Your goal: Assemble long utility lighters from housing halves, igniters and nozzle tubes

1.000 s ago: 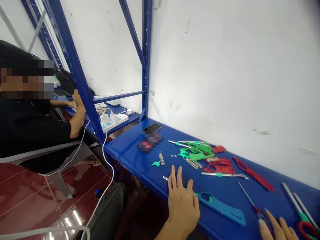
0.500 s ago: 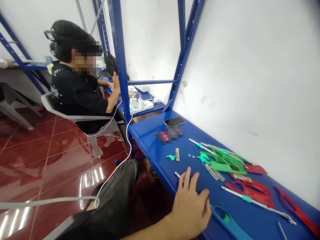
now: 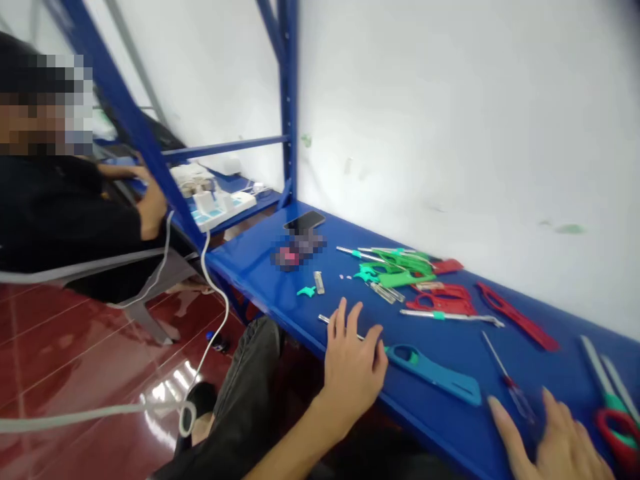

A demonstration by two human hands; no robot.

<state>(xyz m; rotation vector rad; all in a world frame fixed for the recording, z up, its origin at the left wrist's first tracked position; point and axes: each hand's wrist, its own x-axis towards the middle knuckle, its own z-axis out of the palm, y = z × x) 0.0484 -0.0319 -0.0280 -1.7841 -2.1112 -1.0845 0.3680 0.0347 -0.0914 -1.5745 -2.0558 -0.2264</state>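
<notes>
My left hand [image 3: 354, 363] lies on the blue table [image 3: 270, 287], fingers spread over the metal tube of a blue stick lighter [image 3: 440, 377]. The lighter's blue handle extends to the right of my thumb. At the lower right, my right hand [image 3: 560, 443] is partly cut off by the frame, thumb and fingers apart. Between them lies a screwdriver [image 3: 510, 383] with a clear handle; whether they touch it I cannot tell. Ahead of my left hand lie a small turquoise trigger [image 3: 307, 291] and a clear fuel tube [image 3: 319, 283].
Green lighter casings [image 3: 405, 273], red casings [image 3: 450, 298] and loose metal tubes lie along the wall. Red-handled parts [image 3: 617, 427] sit at the far right. Further back are a phone [image 3: 305, 221] and a power strip [image 3: 225, 210]. A person sits at left, beyond a blue post [image 3: 135, 127].
The view has swung to the right. My right hand and the screwdriver's handle have come into view at lower right. My left hand still rests over the lighter's tube.
</notes>
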